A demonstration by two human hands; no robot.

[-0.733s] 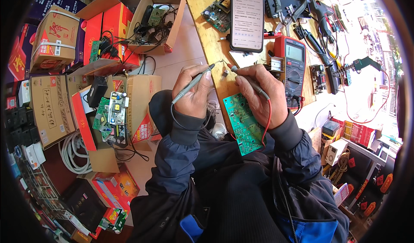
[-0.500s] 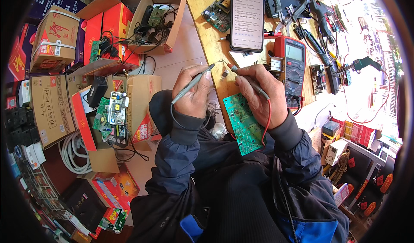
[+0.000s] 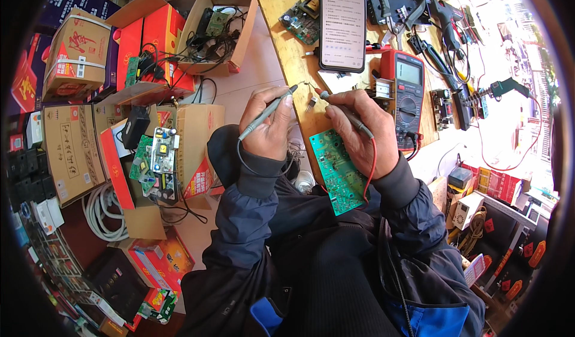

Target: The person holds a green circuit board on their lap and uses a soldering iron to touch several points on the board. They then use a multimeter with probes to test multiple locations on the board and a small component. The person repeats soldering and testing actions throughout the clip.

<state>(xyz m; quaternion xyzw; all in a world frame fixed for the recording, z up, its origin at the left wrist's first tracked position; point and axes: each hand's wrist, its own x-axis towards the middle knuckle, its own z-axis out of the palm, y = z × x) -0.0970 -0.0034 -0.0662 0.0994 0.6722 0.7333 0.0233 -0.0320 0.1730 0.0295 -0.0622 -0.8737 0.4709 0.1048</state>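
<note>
Worksurface: pale wooden bench top (image 3: 287, 43), running from 12 o'clock toward centre, crowded with gear.

Left hand (image 3: 268, 124): closed around a slim grey test probe (image 3: 268, 111), tip pointing to 1 o'clock.

Right hand (image 3: 364, 134): closed around a second probe with a red lead (image 3: 371, 169), tip pointing to 11 o'clock. Both tips meet at a small black three-legged component (image 3: 311, 102) on the bench, just above the hands at centre.

Green rectangular circuit board (image 3: 336, 170): lies at centre, between the two wrists, partly under the right hand.

Red-cased digital multimeter (image 3: 404, 94): at 2 o'clock, just beside the right hand.

Black smartphone with lit screen (image 3: 342, 23): propped at 12 o'clock.

Black hand tools (image 3: 437, 20): at 1 o'clock, heaped.

Floor, 9 to 11 o'clock: open cardboard boxes (image 3: 215, 29) holding cables and boards; red cartons (image 3: 153, 43); coiled white cable (image 3: 105, 214) at 8 o'clock.

Shelving (image 3: 491, 217): at 4 o'clock, small boxes.
</note>
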